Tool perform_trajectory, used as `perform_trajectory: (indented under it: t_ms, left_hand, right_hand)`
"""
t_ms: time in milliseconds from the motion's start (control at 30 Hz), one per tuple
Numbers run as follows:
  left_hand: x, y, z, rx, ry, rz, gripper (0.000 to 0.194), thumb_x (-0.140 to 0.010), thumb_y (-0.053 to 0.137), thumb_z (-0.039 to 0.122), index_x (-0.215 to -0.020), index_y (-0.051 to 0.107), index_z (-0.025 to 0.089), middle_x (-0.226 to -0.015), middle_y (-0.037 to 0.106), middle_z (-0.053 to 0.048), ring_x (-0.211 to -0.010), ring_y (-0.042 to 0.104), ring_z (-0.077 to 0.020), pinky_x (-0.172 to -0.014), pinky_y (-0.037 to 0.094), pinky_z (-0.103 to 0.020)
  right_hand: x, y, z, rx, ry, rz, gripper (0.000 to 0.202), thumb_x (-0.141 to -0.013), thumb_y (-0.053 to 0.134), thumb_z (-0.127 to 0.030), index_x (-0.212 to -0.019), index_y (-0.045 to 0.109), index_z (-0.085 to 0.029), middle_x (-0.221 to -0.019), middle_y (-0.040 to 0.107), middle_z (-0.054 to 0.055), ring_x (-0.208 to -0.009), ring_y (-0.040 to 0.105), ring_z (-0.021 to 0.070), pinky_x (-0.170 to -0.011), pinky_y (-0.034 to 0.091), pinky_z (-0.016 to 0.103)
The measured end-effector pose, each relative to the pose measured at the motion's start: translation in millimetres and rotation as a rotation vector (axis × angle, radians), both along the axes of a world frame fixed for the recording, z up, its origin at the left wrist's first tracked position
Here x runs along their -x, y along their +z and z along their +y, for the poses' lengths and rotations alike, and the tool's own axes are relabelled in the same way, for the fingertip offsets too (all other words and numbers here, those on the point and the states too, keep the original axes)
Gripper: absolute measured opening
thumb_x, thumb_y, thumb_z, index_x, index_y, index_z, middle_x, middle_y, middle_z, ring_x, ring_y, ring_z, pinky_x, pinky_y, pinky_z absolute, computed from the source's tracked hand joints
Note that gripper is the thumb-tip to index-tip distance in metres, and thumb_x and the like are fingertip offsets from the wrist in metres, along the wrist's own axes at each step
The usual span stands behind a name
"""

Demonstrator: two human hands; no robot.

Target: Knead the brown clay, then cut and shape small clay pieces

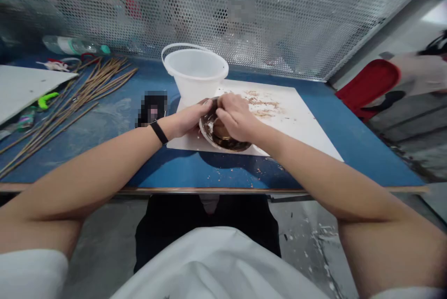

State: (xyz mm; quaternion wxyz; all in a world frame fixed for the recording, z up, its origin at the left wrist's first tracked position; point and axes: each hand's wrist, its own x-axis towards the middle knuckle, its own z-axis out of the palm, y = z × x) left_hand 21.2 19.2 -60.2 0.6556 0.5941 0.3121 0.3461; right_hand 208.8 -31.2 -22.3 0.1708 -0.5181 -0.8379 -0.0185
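A round metal bowl (223, 139) with a brown, shiny inside is tilted over the front of a white board (307, 136). My left hand (191, 117) grips the bowl's left rim, its thumb on the edge. Inside the upper right part of the bowl is my right hand (235, 115), its fingers curled together; whatever they hold is hidden. Just behind the bowl stands a white bucket (197, 82) with its handle raised at the back. Brown crumbs (261, 103) are scattered on the board behind my right hand.
Long thin sticks (87, 89) lie on the blue table (122, 164) at the left, near a plastic bottle (75, 45), a bright green item (47, 99) and another white board (28, 87). A dark pixelated object (152, 108) lies left of the bucket. Perforated metal mesh (279, 19) rises behind.
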Motion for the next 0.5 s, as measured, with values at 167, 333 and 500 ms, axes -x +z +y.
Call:
perform_trajectory:
  t_ms: [167,333,500]
  left_hand:
    - [0,-1.1,2,-0.081,0.008,0.024,0.035,-0.11,0.056,0.049,-0.125,0.071,0.022,-0.136,0.078,-0.01,-0.131,0.069,-0.0287,-0.121,0.05,-0.045]
    - [-3,-2.0,0,-0.158,0.145,0.062,0.033,-0.112,0.049,0.043,-0.121,0.067,0.017,-0.135,0.075,-0.015,-0.132,0.068,-0.0294,-0.121,0.048,-0.045]
    - [-5,-0.8,-5,-0.138,0.157,0.017,0.035,-0.112,0.051,0.047,-0.122,0.066,0.017,-0.133,0.074,-0.017,-0.127,0.07,-0.0295,-0.117,0.051,-0.044]
  right_hand:
    - [6,-0.7,8,-0.124,-0.182,-0.117,0.056,-0.116,0.034,-0.051,-0.129,0.068,-0.009,-0.137,0.063,0.028,-0.13,0.053,0.0456,-0.111,0.043,0.061]
    - [10,0.6,-26,-0.058,0.01,-0.054,0.076,-0.117,0.025,-0.062,-0.131,0.073,-0.005,-0.137,0.067,0.027,-0.135,0.055,0.0425,-0.123,0.04,0.058]
    - [6,10.6,-49,0.053,0.155,-0.009,0.058,-0.118,0.034,-0.051,-0.127,0.073,-0.009,-0.133,0.071,0.023,-0.125,0.061,0.0374,-0.117,0.045,0.052]
